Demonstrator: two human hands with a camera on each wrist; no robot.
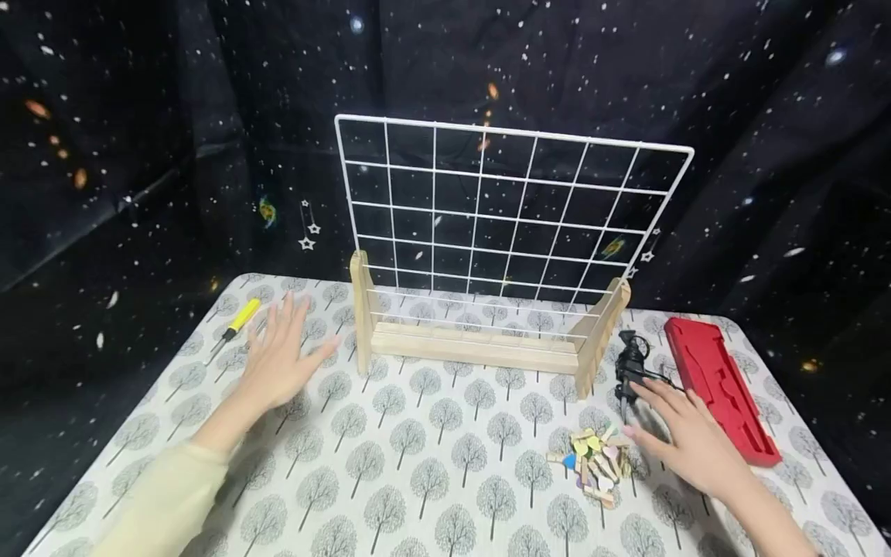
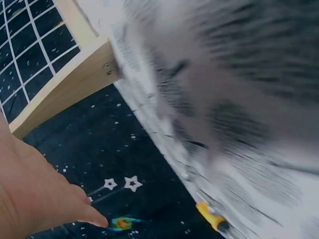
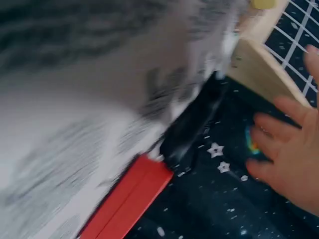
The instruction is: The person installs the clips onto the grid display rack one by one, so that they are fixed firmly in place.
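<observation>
My left hand (image 1: 277, 357) is spread with straight fingers over the left part of the table, just right of a screwdriver with a yellow handle (image 1: 245, 314). My right hand (image 1: 685, 433) hovers with loosely extended fingers between a black tool (image 1: 631, 363) and a pile of small wooden clothespins with coloured hearts (image 1: 592, 464). Its fingertips overlap the black tool's near end in the head view. Between the hands stands a white wire grid (image 1: 480, 176), leaning back in a wooden stand (image 1: 473, 346). Neither hand holds anything.
A red molded case (image 1: 720, 391) with shaped hollows lies along the right side, beyond my right hand. The table wears a white cloth printed with grey trees (image 1: 428, 480). Behind it hangs a dark star-patterned curtain (image 1: 278, 100).
</observation>
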